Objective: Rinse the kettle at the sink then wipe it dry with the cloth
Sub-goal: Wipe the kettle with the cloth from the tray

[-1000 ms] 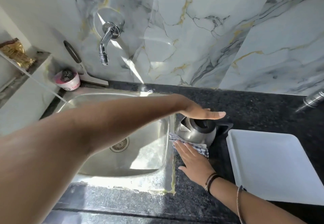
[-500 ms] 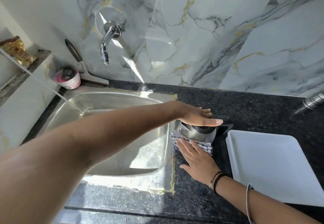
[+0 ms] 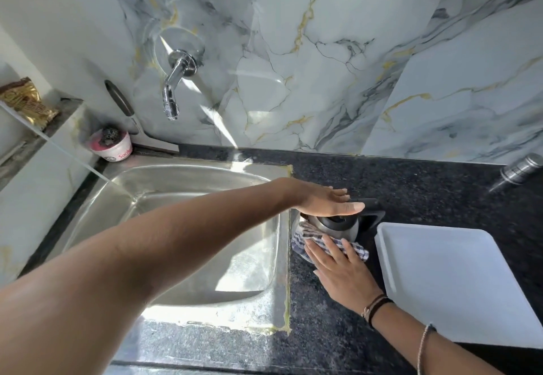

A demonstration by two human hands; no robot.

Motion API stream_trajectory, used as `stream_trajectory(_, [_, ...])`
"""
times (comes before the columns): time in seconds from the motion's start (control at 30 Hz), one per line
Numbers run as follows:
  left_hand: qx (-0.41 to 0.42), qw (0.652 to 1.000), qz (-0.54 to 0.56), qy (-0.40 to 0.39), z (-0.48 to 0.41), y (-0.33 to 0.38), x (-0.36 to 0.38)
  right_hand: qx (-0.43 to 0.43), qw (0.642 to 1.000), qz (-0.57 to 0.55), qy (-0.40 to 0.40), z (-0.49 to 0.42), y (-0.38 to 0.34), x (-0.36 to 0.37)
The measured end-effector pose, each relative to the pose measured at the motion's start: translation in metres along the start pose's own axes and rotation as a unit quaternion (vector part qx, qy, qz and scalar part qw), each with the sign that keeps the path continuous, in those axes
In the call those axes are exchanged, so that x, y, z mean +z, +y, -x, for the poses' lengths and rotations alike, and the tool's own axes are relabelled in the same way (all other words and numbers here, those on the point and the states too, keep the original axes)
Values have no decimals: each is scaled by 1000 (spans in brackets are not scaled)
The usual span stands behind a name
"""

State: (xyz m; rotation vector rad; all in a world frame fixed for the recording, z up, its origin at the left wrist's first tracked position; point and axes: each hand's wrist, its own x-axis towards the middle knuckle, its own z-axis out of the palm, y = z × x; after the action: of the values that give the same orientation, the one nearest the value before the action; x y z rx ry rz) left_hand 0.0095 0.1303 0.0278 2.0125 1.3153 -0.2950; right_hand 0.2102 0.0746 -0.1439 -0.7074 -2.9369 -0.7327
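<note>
A steel kettle point(image 3: 342, 227) with a black handle stands on the dark granite counter point(image 3: 411, 186), just right of the steel sink point(image 3: 188, 228). My left hand point(image 3: 323, 203) lies flat on the kettle's top, fingers stretched out. My right hand point(image 3: 342, 269) presses a blue-and-white checked cloth point(image 3: 311, 236) against the kettle's near side, fingers spread over the fabric. The kettle's lower body is hidden behind the cloth and hands.
A wall tap point(image 3: 176, 81) sits above the sink, with a pink-and-white tub point(image 3: 113, 147) and a squeegee point(image 3: 132, 119) at the back left corner. A white tray point(image 3: 452, 280) lies right of the kettle. A steel container point(image 3: 520, 167) stands far right.
My left hand has settled lower onto the kettle's top. My right hand with the cloth has shifted slightly along the kettle's near side. The view has dropped a little.
</note>
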Motion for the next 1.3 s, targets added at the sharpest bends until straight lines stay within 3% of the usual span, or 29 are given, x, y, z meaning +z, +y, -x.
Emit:
stream_trajectory(0.17, [-12,1000,-5,4,2,7,1,32,998,-18,44,21,6,7])
stream_trajectory(0.23, [-7,1000,-4,9,2,9,0,67,992,-89,60,27,14,-8])
stream_trajectory(0.3, [-7,1000,4,11,2,10,-2,134,960,-229,93,33,16,-28])
stream_trajectory(0.33, [-8,1000,7,13,2,10,-2,208,913,-334,107,36,15,-39])
stream_trajectory(0.37, [-7,1000,7,16,2,10,-2,299,839,-437,126,40,15,-50])
stream_trajectory(0.4, [-8,1000,5,19,1,10,-2,395,736,-527,153,44,18,-59])
stream_trajectory(0.43, [-12,1000,3,24,1,10,-1,481,612,-605,170,51,25,-65])
stream_trajectory(0.47, [-17,999,5,31,1,9,0,540,478,-669,180,60,36,-69])
stream_trajectory(0.5, [-22,999,8,41,-1,8,1,577,367,-707,180,73,50,-68])
stream_trajectory(0.53, [-26,998,10,52,-3,8,2,602,304,-718,172,87,67,-67])
stream_trajectory(0.57, [-33,997,9,64,-7,8,4,623,294,-708,157,102,84,-65])
stream_trajectory(0.6, [-45,996,0,80,-10,9,7,641,321,-684,136,115,100,-62])
stream_trajectory(0.7, [-103,982,-41,156,-24,16,19,669,520,-531,7,140,137,-45])
stream_trajectory(0.77, [-115,978,-17,176,-31,20,24,649,628,-412,-122,141,145,-28])
stream_trajectory(0.83, [-131,976,-13,173,-35,21,23,595,705,-309,-233,133,142,-12])
stream_trajectory(0.87, [-136,975,-21,172,-35,23,22,568,725,-277,-273,126,137,-5])
stream_trajectory(0.97, [-120,977,-80,155,-35,27,17,519,742,-221,-362,109,119,10])
stream_trajectory(1.07, [-30,982,-177,53,-40,40,7,536,717,-231,-381,102,114,2])
stream_trajectory(1.17, [44,933,-354,-39,-53,62,-1,541,729,-257,-331,101,114,-15])
stream_trajectory(1.23, [87,900,-424,-53,-59,69,-1,533,735,-272,-318,101,111,-25])
stream_trajectory(1.3, [109,889,-443,-43,-58,70,-1,532,735,-279,-313,99,110,-34])
